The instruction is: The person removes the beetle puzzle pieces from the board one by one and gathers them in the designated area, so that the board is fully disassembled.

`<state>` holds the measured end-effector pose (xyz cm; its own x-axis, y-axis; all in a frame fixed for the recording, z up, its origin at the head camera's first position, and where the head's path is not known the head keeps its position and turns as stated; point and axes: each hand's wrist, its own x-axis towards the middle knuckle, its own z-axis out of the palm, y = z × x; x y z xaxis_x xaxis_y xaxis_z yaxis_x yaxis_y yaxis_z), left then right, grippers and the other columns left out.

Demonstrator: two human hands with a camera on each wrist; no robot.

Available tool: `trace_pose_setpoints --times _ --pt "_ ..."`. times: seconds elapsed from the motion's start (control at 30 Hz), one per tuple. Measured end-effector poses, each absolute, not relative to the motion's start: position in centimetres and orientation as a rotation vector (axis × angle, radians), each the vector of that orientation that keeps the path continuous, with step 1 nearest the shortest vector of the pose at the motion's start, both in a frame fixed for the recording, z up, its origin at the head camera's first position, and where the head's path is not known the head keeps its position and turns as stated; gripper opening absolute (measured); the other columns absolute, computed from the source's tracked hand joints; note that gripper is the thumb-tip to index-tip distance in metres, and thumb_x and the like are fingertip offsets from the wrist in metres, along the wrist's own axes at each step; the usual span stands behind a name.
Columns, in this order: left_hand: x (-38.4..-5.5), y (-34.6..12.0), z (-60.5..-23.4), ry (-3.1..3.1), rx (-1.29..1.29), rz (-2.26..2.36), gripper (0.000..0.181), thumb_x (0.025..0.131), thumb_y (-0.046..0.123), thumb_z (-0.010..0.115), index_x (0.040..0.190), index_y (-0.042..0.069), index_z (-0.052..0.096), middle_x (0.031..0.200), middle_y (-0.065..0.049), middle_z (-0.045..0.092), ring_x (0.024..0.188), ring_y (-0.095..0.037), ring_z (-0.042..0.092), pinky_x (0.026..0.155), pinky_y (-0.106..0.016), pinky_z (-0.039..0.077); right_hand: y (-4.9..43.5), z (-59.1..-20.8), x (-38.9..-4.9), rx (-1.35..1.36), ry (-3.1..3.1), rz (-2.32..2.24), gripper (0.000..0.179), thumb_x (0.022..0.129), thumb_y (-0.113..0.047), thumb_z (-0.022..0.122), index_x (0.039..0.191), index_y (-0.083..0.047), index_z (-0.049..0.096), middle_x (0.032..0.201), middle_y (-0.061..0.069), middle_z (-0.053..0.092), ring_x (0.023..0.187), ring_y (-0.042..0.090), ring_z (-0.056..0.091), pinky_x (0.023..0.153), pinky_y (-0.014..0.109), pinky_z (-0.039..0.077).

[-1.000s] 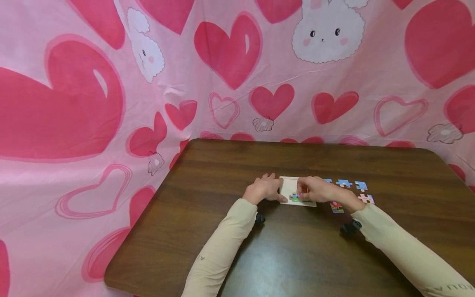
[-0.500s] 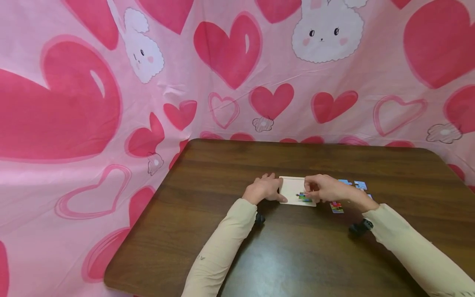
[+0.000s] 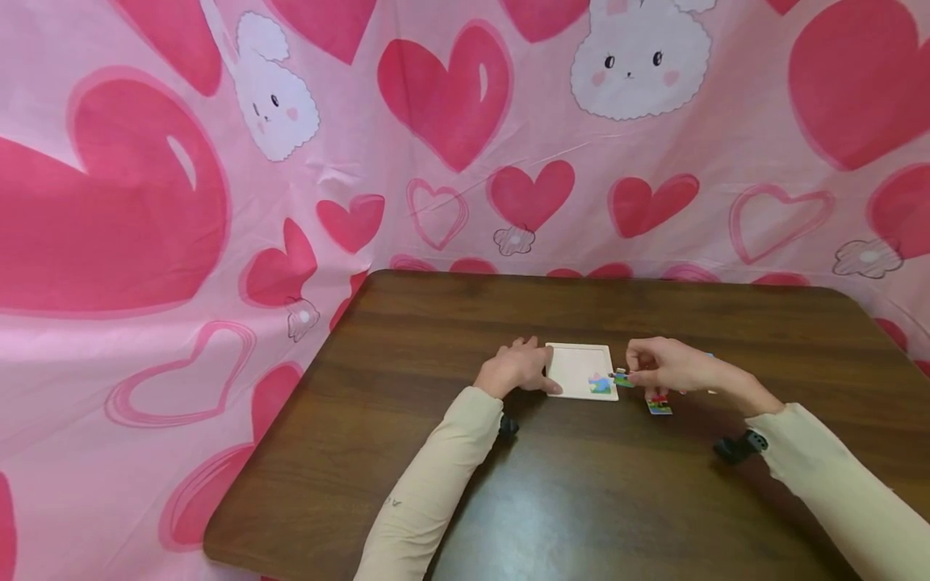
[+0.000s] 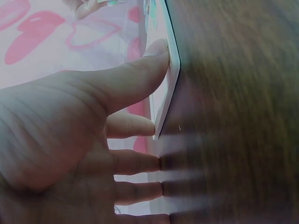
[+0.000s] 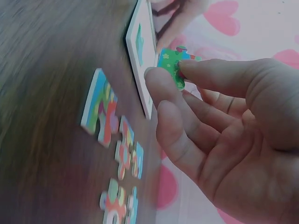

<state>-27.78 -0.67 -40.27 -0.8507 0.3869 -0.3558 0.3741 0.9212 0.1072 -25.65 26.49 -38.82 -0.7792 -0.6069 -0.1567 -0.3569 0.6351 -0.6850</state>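
Step in hand, as judged from the pictures: fitting a piece into the puzzle tray. The left hand [image 3: 517, 367] rests flat on the surface [image 3: 581, 500] with fingers straight and relaxed, the thumb pressed against the near-left edge of the white puzzle tray [image 3: 577, 367] — it braces the tray and grips nothing. The right hand [image 3: 664, 367] hovers just beside the tray's right edge and pinches a green puzzle piece [image 5: 172, 63] between thumb and forefinger; the other fingers are loosely curled beneath. The piece is clear of the tray, held at its right rim. One piece already lies seated in the tray [image 3: 600, 385], in the corner nearest the right hand. Loose pieces [image 5: 105, 112] lie on the surface below and behind the right hand, one of them just under the palm side in the head view [image 3: 659, 406]; those farther back are mostly hidden by the hand. The next move probably calls for turning the held piece until its tabs agree with the seated piece, then lowering it flat into the recess — the left hand should keep the tray from sliding. The piece's exact orientation cannot be told; the wrist views are blurred.
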Motion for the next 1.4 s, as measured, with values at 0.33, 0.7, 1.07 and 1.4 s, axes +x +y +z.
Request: trace_pose_setpoints --times 0.33,0.7,1.07,1.4 --pt "-27.7 -0.6 -40.3 2.705 0.544 0.054 0.081 0.087 0.059 0.063 0.153 0.025 0.034 0.163 -0.006 0.025 0.151 -0.029 0.022 0.120 -0.049 0.024 29.2 -38.8 -25.4 -0.754 2.478 -0.921 0.021 0.092 -0.017 0.068 0.089 -0.006 0.051 0.071 0.006 0.066 0.057 0.018 0.064 0.051 0.033 0.053" --pt "-27.6 -0.7 -40.2 2.707 0.549 0.049 0.080 0.086 0.059 0.064 0.153 0.026 0.035 0.163 -0.006 0.026 0.151 -0.029 0.023 0.120 -0.049 0.024 32.0 -38.9 -24.6 -0.762 2.392 -0.940 0.018 0.095 -0.012 0.064 0.091 -0.002 0.049 0.069 0.008 0.064 0.057 0.017 0.064 0.050 0.034 0.053" --pt "-27.5 -0.7 -40.0 2.705 0.543 0.080 0.080 0.085 0.059 0.065 0.152 0.025 0.036 0.163 -0.006 0.026 0.150 -0.029 0.023 0.120 -0.048 0.024 33.4 -39.3 -24.3 -0.713 2.362 -0.893 0.019 0.092 -0.014 0.067 0.090 -0.003 0.052 0.067 0.000 0.054 0.050 0.011 0.056 0.046 0.031 0.050" --pt "-27.6 -0.7 -40.1 2.705 0.537 0.085 0.079 0.085 0.058 0.065 0.152 0.026 0.037 0.163 -0.006 0.026 0.151 -0.029 0.022 0.120 -0.049 0.023 33.9 -40.0 -24.6 -0.663 2.400 -0.838 0.025 0.089 -0.021 0.072 0.088 -0.006 0.052 0.064 -0.005 0.048 0.046 0.004 0.044 0.042 0.019 0.040"
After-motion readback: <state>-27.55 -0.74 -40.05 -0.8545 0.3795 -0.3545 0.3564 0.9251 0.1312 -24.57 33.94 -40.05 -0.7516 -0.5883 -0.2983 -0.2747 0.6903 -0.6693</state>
